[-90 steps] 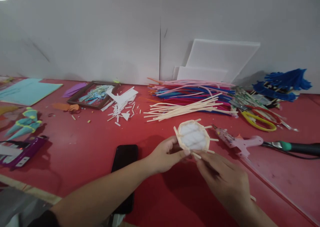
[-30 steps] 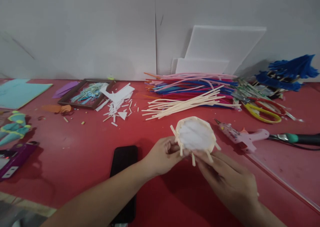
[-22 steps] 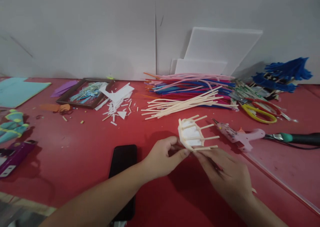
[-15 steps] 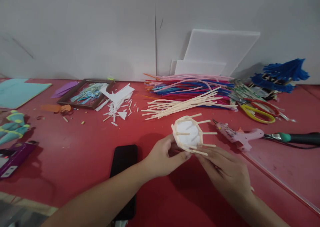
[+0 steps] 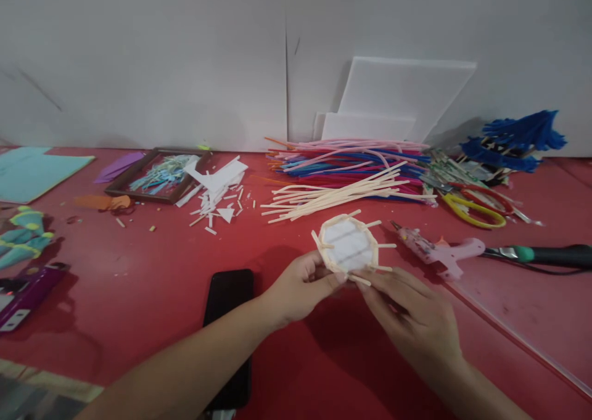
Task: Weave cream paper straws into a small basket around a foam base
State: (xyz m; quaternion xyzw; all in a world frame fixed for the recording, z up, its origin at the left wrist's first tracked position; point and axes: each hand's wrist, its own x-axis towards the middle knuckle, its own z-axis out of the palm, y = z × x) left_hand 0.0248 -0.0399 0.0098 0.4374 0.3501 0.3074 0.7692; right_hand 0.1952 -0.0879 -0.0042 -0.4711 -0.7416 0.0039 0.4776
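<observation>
Between my two hands is a small round basket-like piece [image 5: 348, 245] with a white base and a cream rim. Several short cream stems stick out around it. My left hand [image 5: 309, 287] is closed on its lower left edge, thumb in front. At the lower right edge, my right hand [image 5: 409, 300] pinches the rim near one of the stems. A bundle of cream pipe cleaners [image 5: 333, 198] lies just beyond the piece. To the right of it rests a pink glue gun [image 5: 437, 250] with a long clear glue stick.
A black phone [image 5: 230, 340] lies left of my hands. Behind are colored pipe cleaners [image 5: 342, 155], white paper scraps [image 5: 217, 179] and a brown frame [image 5: 160, 176]. Scissors [image 5: 476, 210] and a green-and-black handled tool [image 5: 546, 255] lie right. White foam boards [image 5: 402, 93] lean on the wall.
The round piece has tilted, so its white base faces me more fully and its stems look shorter. Both hands keep their hold with little movement.
</observation>
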